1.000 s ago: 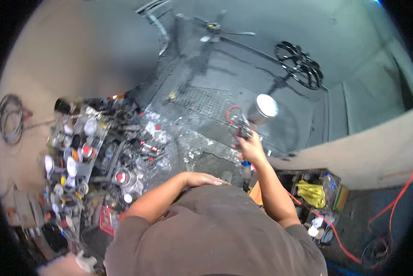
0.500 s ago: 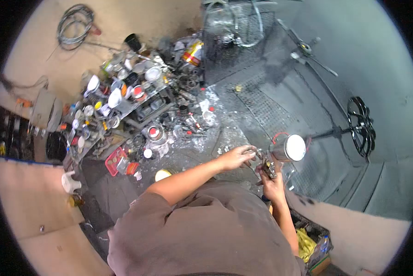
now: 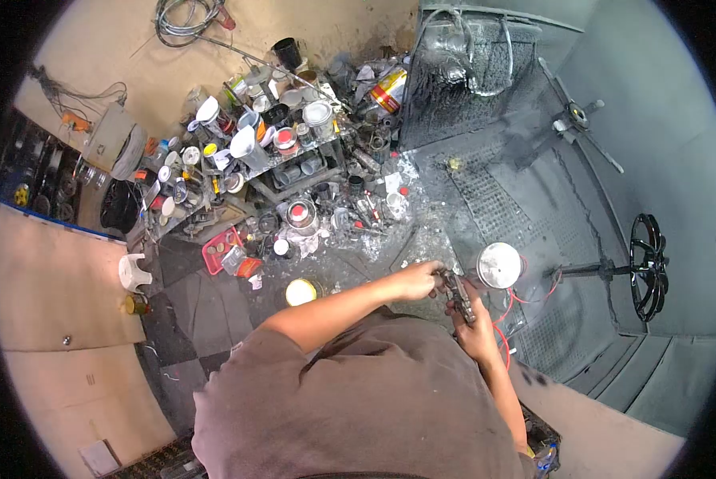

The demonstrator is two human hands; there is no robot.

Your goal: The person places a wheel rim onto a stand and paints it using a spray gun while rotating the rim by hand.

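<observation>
My right hand (image 3: 476, 326) is wrapped round the dark, paint-stained body of a spray gun (image 3: 458, 298). A cup with a pale round top (image 3: 499, 265) sits on the gun's far right side. From the left, my left hand (image 3: 419, 280) reaches across with its fingers closed at the gun's left end. Exactly what those fingertips grip is hidden. A thin red hose (image 3: 502, 338) runs by my right hand and curves off to the right.
A cluttered bench (image 3: 294, 164) of paint pots and cups stands ahead left. On the floor are a red basket (image 3: 222, 249), a yellow-rimmed tub (image 3: 300, 292) and a white stool (image 3: 134, 272). To the right, a black wheel (image 3: 649, 267) is mounted on a stand against grey-coated walls.
The view has shifted, so the bench and wheel appear farther right. The spray gun and its cup have turned slightly in my hands. My left hand has come closer against the gun.
</observation>
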